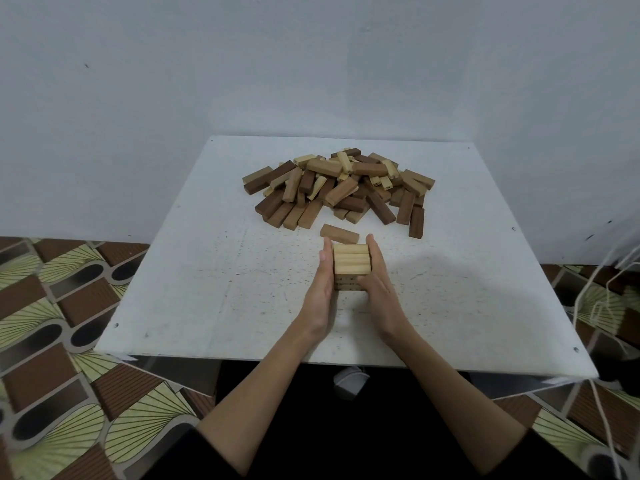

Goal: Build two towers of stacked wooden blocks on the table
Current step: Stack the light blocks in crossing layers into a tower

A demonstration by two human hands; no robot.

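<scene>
The table (194,271) is carrying everything in play. Across its far half the loose block pile (339,188) is lying in a heap of light and dark pieces, well apart from the near edge. Nearer the person, at the table's middle, the first tower (350,266) is standing low: its top layer is showing pale blocks laid side by side, long axes running left to right, with a layer beneath them visible at the near face.

The left hand (320,292) is pressing flat against the tower's left side, fingers straight. The right hand (379,285) is cupping the right side, fingers extended along it and thumb lying across the near face. Neither hand is gripping a block; both appear to be squaring the stack.

The single brown block (339,233) is lying just beyond the tower, directly ahead of both sets of fingertips, long axis running left to right. It is probably the next piece; the right fingertips appear marginally nearer.
</scene>
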